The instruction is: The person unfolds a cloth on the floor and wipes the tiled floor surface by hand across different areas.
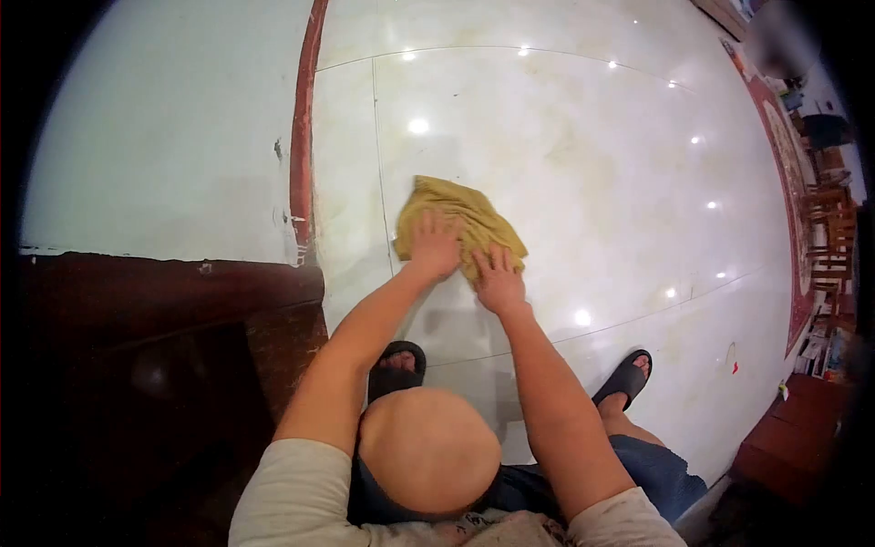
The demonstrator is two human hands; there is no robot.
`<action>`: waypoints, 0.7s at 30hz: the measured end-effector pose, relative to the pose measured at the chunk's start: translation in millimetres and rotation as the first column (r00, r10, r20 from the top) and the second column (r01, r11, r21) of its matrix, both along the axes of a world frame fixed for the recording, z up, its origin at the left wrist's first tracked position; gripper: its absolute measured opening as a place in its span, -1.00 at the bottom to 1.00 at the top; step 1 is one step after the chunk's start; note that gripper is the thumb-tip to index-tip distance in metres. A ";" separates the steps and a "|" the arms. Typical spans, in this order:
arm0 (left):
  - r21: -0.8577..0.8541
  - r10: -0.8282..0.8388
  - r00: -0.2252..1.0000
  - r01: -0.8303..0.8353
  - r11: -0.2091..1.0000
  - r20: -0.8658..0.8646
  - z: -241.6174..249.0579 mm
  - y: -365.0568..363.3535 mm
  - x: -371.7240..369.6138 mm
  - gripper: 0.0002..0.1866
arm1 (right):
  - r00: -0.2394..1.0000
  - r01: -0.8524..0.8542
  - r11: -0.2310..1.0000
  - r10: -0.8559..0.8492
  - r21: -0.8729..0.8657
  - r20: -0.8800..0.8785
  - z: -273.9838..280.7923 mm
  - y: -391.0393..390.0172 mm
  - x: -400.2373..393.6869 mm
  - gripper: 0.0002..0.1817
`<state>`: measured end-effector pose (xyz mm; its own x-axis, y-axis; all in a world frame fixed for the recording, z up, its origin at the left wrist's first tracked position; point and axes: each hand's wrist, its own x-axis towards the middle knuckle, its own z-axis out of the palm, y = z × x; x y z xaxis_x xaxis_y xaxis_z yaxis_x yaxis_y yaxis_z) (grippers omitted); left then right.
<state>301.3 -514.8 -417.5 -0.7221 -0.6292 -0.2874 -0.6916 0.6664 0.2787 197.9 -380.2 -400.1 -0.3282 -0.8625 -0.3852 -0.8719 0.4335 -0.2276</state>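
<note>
A mustard-yellow cloth lies spread and wrinkled on the glossy pale tiled floor. Both my arms reach down to it. My left hand rests flat on the cloth's left part, its fingers spread and pointing away from me. Lower and to the right, my right hand presses on the cloth's near right edge with fingers apart. Neither hand is wrapped round the cloth. Whatever is under the cloth is hidden.
A white wall with a reddish-brown baseboard runs along the left. Dark wooden furniture stands nearer. My sandalled feet are either side of my bent knee. Wooden chairs and a reddish box-like piece are at the right.
</note>
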 end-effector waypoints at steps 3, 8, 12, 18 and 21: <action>0.188 -0.225 0.927 0.289 0.939 -0.298 -10.6 42.1 -35.6 -0.39 | 0.980 0.201 0.974 -0.201 -0.102 0.011 -23.7 47.5 -30.7 -0.29; 0.563 -0.448 0.816 0.577 0.592 -0.365 57.4 106.7 -23.9 -0.41 | 0.984 0.035 0.996 -0.021 0.078 -0.175 -33.1 107.1 -43.4 -0.16; 0.591 -0.445 0.880 0.449 0.670 -0.163 53.1 106.2 12.7 -0.60 | 0.984 0.179 0.965 -0.177 0.190 -0.027 -5.5 100.2 -37.8 -0.10; 0.559 -0.288 0.957 0.263 0.787 -0.043 90.8 94.3 50.4 -0.63 | 0.996 0.073 0.929 -0.089 0.362 0.030 -1.3 139.8 -30.4 -0.09; 0.576 -0.351 0.935 0.317 0.754 -0.056 125.5 104.4 39.0 -0.63 | 0.962 0.051 0.898 -0.161 0.437 0.220 37.3 147.9 -31.8 -0.15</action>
